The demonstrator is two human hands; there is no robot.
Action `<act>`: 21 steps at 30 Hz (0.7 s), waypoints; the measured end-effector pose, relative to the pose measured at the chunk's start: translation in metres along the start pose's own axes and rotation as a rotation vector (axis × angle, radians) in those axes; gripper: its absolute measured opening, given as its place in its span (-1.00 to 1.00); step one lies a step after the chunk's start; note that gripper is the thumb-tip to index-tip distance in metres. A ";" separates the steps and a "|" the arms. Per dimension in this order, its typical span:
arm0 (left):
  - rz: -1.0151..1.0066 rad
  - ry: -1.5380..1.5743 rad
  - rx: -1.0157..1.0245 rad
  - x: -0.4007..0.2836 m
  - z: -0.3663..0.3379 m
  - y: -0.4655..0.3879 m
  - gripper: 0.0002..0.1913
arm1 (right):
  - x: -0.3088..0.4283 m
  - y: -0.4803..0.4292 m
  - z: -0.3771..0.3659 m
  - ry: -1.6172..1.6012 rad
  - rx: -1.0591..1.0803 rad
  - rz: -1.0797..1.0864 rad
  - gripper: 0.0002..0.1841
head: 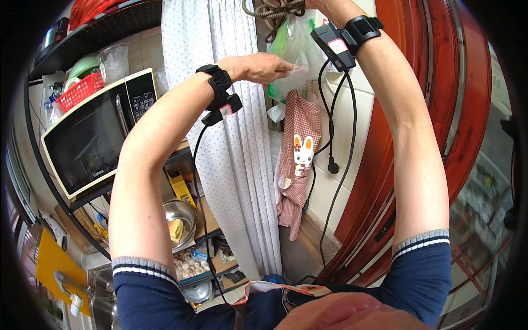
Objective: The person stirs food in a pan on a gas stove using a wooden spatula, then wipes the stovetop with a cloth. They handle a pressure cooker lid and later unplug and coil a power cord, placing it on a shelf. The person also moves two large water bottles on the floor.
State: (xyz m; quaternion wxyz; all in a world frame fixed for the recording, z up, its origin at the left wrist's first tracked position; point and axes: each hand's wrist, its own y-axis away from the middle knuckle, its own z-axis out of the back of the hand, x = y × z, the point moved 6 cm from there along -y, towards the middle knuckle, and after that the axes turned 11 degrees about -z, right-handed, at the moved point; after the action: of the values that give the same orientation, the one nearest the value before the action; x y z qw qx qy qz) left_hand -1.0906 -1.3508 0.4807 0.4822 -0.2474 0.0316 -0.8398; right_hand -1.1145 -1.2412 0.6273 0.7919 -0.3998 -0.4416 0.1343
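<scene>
My left hand [264, 68] reaches in front of the curtain. Its fingertips pinch a clear plastic bag [298, 76] hanging by the wall, with green showing through or behind it. My right hand [315, 3] is raised to the picture's top edge, mostly cut off, so its fingers are hidden. Beside it hangs a bundle of braided brown rope [280, 11]. Below the bag hangs a red-and-white checked apron [295, 185] with a rabbit on it.
A white patterned curtain [231, 165] falls left of the apron. Further left, a rack holds a microwave oven [86, 140] and a red basket [80, 91]. Black cables [354, 119] dangle from my wrist devices. A red wooden door frame [371, 198] stands at right.
</scene>
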 end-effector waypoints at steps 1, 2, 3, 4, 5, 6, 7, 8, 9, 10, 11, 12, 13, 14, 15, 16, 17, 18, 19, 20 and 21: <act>0.026 -0.089 0.058 0.002 0.000 0.001 -0.64 | -0.018 -0.009 0.003 0.001 0.042 -0.095 -0.82; 0.039 -0.172 0.119 0.003 0.001 0.003 -0.62 | -0.045 -0.020 0.005 0.005 0.112 -0.396 -0.82; 0.037 -0.251 0.170 0.004 0.003 0.005 -0.60 | -0.060 -0.023 0.015 0.051 0.101 -0.426 -0.78; 0.014 -0.324 0.165 0.004 0.008 0.007 -0.59 | -0.071 -0.020 0.026 0.068 0.143 -0.350 -0.76; -0.035 -0.399 0.148 0.001 0.014 0.012 -0.57 | -0.078 -0.018 0.037 0.086 0.185 -0.272 -0.75; -0.021 -0.390 0.162 0.002 0.017 0.016 -0.54 | -0.094 -0.020 0.052 0.070 0.170 -0.410 -0.72; -0.006 -0.380 0.177 0.003 0.021 0.019 -0.49 | -0.097 -0.024 0.060 0.156 0.153 -0.290 -0.78; 0.000 -0.369 0.173 0.001 0.024 0.020 -0.47 | -0.086 -0.029 0.060 0.718 0.100 0.110 -0.82; 0.006 -0.358 0.169 -0.001 0.027 0.020 -0.46 | -0.079 -0.024 0.050 1.262 0.034 0.533 -0.85; 0.021 -0.350 0.170 -0.003 0.031 0.019 -0.44 | -0.084 -0.027 0.051 1.417 0.036 0.551 -0.86; 0.008 -0.365 0.175 -0.005 0.035 0.016 -0.49 | -0.089 -0.031 0.047 1.571 0.036 0.568 -0.87; 0.006 -0.380 0.186 -0.007 0.040 0.011 -0.53 | -0.092 -0.035 0.042 1.726 0.037 0.583 -0.88; -0.023 -0.398 0.189 -0.009 0.042 0.007 -0.56 | -0.096 -0.040 0.046 1.669 -0.014 0.372 -0.90; -0.027 -0.381 0.177 -0.008 0.047 0.003 -0.56 | -0.103 -0.047 0.032 1.843 -0.037 0.359 -0.89; 0.149 -0.256 0.287 0.006 0.051 -0.003 -0.41 | -0.109 -0.050 0.024 1.867 -0.079 0.237 -0.88; 0.027 -0.323 0.213 0.002 0.056 -0.006 -0.48 | -0.113 -0.052 0.016 1.857 -0.099 0.147 -0.86; -0.134 -0.374 0.124 -0.003 0.066 -0.009 -0.52 | -0.117 -0.052 0.011 1.831 -0.129 0.066 -0.85; -0.061 -0.325 0.113 0.006 0.068 -0.004 -0.50 | -0.119 -0.052 0.006 1.795 -0.143 0.017 -0.83; 0.028 -0.292 0.091 0.016 0.071 0.001 -0.49 | -0.120 -0.052 0.003 1.753 -0.146 -0.037 -0.82; 0.082 -0.266 0.056 0.023 0.074 0.008 -0.47 | -0.119 -0.053 0.002 1.698 -0.148 -0.072 -0.80; 0.121 -0.239 0.018 0.029 0.077 0.015 -0.46 | -0.116 -0.053 0.002 1.630 -0.146 -0.103 -0.79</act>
State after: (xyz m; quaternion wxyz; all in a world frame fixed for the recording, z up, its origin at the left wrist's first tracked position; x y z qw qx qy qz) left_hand -1.0565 -1.3679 0.5552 0.5343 -0.3392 -0.0189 -0.7740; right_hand -1.1904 -1.3394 0.5991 0.8414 -0.4017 0.2468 -0.2641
